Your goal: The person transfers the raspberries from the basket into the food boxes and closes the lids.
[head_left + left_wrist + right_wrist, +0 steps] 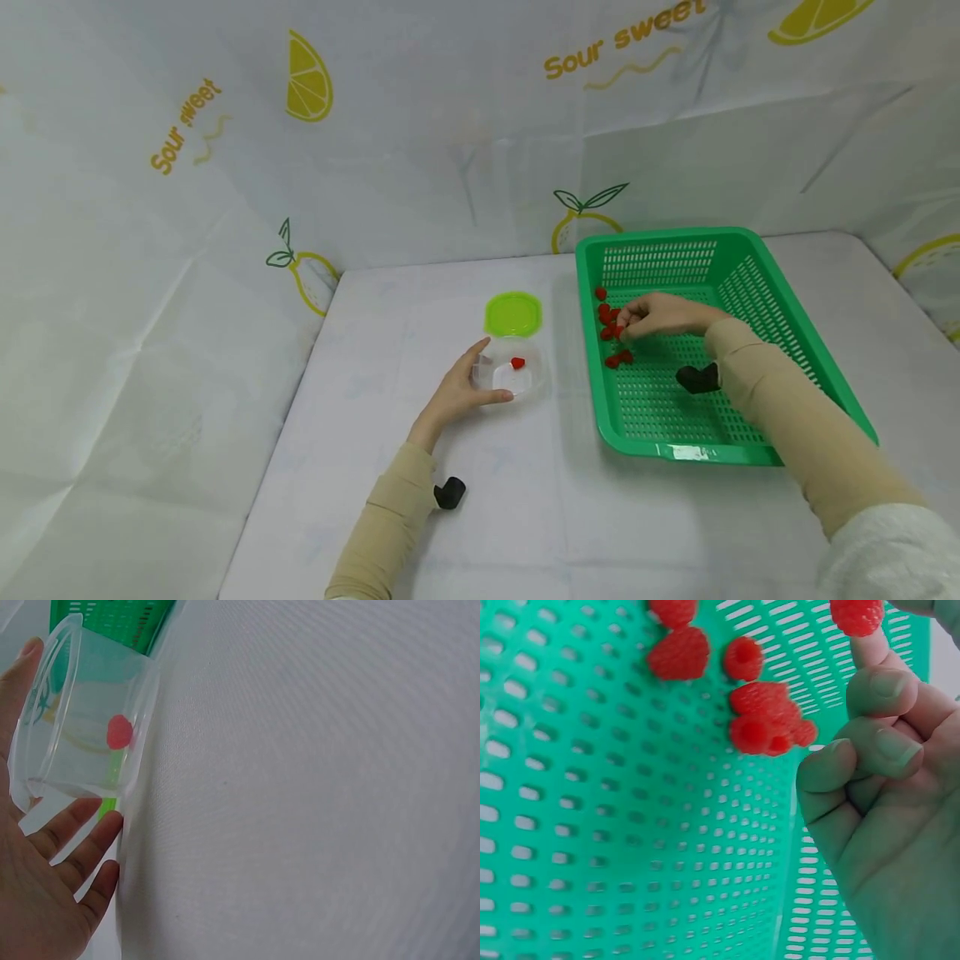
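Note:
My left hand (pixel 453 392) holds a clear plastic tub (pixel 531 379) on the table, thumb on the near side and fingers on the far side. A single raspberry (pixel 119 732) lies on the tub's bottom. Over the left part of a green basket, my right hand (pixel 663 317) pinches a raspberry (pixel 857 615) between thumb and index finger, its other fingers curled in. Below that hand, several more raspberries (pixel 679 654) lie on the basket floor along its left side.
The green basket (pixel 682 452) with slotted walls stands on the right of the white table (pixel 495 533). Just beyond the tub lies a lime-green lid (pixel 513 314). A white sheet (pixel 420 167) with lemon prints hangs behind the table.

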Demonstrator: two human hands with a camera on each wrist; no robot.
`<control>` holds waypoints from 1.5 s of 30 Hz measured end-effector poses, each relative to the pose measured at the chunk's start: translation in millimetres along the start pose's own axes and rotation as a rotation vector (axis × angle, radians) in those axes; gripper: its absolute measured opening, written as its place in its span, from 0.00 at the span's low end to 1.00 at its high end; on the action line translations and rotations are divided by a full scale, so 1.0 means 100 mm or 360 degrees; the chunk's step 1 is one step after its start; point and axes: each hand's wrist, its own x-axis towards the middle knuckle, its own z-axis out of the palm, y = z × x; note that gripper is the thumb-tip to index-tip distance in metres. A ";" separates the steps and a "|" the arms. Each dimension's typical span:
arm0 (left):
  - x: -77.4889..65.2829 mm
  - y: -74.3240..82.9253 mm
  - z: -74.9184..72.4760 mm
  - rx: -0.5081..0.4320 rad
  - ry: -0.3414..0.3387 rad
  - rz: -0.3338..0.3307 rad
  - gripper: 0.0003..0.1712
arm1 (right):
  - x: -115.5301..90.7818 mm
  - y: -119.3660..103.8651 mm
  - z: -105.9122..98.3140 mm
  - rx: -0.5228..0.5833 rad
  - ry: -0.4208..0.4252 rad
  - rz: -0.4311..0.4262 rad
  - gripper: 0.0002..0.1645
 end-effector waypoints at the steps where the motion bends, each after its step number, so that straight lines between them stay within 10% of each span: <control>1: 0.00 0.01 0.00 -0.0007 0.0000 -0.0003 0.59 | -0.01 -0.02 -0.01 0.0009 0.0011 -0.0009 0.16; 45: -0.02 0.03 -0.02 -0.0010 0.0001 0.0019 0.59 | 0.07 -0.85 0.00 0.0241 0.0169 -0.0261 0.17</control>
